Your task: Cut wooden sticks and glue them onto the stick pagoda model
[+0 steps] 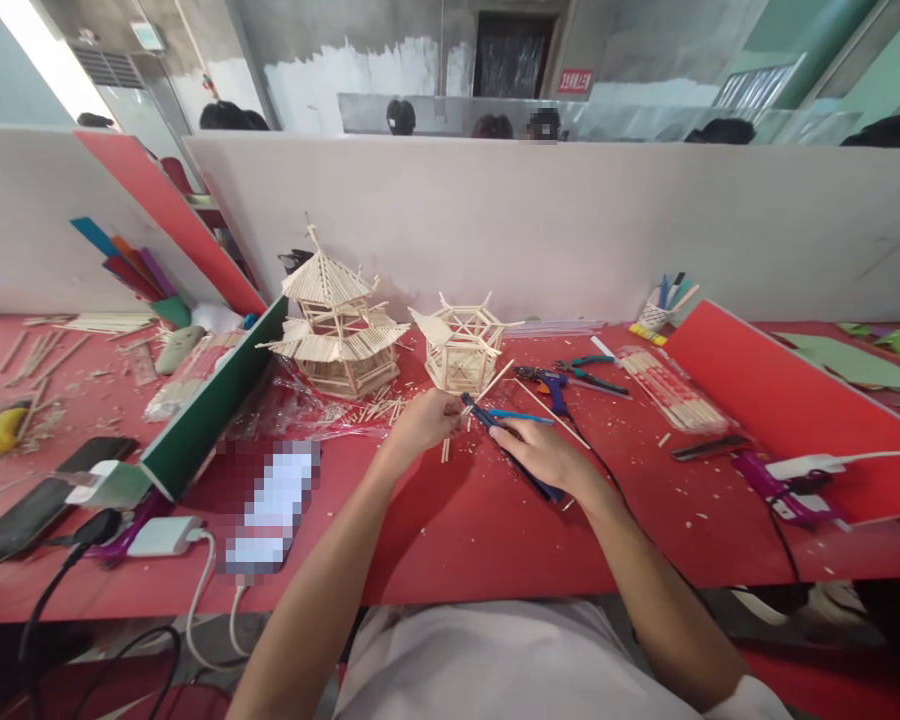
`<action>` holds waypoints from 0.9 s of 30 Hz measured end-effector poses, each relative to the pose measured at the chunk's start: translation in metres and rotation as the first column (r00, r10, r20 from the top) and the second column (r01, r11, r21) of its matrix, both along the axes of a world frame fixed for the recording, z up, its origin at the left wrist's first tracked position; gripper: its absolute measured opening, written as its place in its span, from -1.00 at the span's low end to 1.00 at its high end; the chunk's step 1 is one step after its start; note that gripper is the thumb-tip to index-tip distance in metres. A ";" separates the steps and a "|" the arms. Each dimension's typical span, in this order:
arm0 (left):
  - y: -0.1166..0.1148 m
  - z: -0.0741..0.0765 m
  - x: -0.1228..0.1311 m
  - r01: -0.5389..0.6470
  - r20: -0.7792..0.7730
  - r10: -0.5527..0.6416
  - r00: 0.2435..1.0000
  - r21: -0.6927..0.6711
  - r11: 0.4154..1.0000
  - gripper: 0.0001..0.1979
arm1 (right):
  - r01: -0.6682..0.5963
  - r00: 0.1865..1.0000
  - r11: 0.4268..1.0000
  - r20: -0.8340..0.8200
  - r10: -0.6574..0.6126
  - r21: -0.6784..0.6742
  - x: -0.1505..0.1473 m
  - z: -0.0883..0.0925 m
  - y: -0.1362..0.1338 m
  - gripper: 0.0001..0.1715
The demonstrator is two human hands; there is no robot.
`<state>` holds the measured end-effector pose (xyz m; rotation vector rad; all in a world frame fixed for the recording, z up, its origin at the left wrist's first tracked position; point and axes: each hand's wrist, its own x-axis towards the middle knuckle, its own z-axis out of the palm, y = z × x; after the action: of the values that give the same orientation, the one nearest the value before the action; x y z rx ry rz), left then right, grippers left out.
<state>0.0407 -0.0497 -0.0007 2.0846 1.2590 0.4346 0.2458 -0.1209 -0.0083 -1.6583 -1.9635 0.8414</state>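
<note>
My left hand (429,420) is closed in a pinch just in front of a half-built stick model (465,345). Its fingertips meet at the jaw end of a dark blue long-handled tool (529,470), where a pale bit of stick shows; what lies between the fingers is too small to make out. Wrapped over the upper part of that tool is my right hand (538,450). Behind the left hand stands a pagoda (337,335) of thin wooden sticks with two tiers of roof. A light blue strip (521,417) lies beside the tool.
A blue glue gun (553,390) and green-handled pliers (600,375) lie right of the models. Packs of sticks (671,390), a utility knife (711,448) and a power strip (787,490) sit further right. A phone (274,510) with a cable is at left. Upright boards (217,400) divide the table.
</note>
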 end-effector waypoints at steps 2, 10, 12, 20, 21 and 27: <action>-0.001 0.001 0.000 -0.006 -0.033 0.007 0.999 0.021 1.000 -0.84 | -0.010 1.000 1.000 -0.003 0.010 0.012 0.000 -0.003 0.001 -0.55; 0.001 0.002 0.000 0.028 -0.106 -0.017 0.994 0.109 0.994 -0.79 | -0.044 0.998 0.998 0.037 0.043 0.041 -0.006 -0.005 0.005 -0.57; 0.001 0.003 -0.001 0.019 -0.106 -0.007 0.994 0.107 0.994 -0.81 | -0.052 0.998 0.998 0.045 0.050 0.046 -0.007 -0.004 0.006 -0.56; -0.001 0.007 -0.002 0.014 -0.195 0.012 0.981 0.129 0.992 -0.78 | -0.033 0.996 0.995 0.091 0.025 0.093 -0.013 -0.003 0.003 -0.59; -0.001 0.007 -0.002 0.015 -0.210 0.014 0.978 0.136 0.991 -0.79 | -0.027 0.996 0.995 0.088 0.019 0.096 -0.013 -0.004 0.002 -0.59; -0.003 0.010 0.000 0.017 -0.243 0.020 0.970 0.149 0.989 -0.78 | -0.015 0.999 0.996 0.054 0.010 0.091 -0.015 -0.007 0.002 -0.60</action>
<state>0.0408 -0.0524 0.0094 2.3207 1.4055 0.2875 0.2308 -0.1188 -0.0148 -1.6332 -2.0189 0.7077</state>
